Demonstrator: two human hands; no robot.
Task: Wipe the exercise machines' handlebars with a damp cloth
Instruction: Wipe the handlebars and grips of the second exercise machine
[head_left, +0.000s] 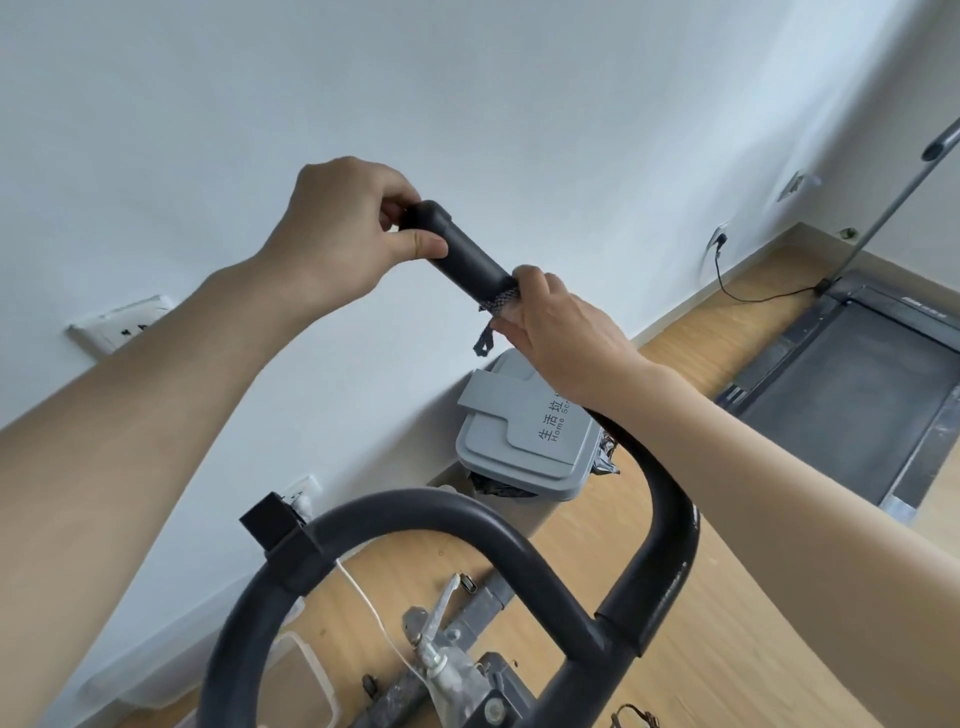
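Left hand (337, 228) pinches the handlebar (467, 260) tip; right hand (561, 332) grips a grey cloth (497, 304) wrapped around its foam grip. Wiping looks underway; the lower bars and treadmill (852, 400) likely remain.

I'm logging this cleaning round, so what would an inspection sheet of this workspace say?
Surface: wooden floor, seen from above; white wall behind.
Job's things: black handlebar of an exercise bike; dark patterned cloth wrapped round its grip.
Clutter: grey lidded bin by the wall; clear plastic container on the floor.
Hands: left hand pinches the handlebar's end; right hand clasps the cloth around the bar.
Cables: black cord from a wall socket to the treadmill; thin white cord near the bike frame.
Surroundings: wall sockets, grey pole at right.
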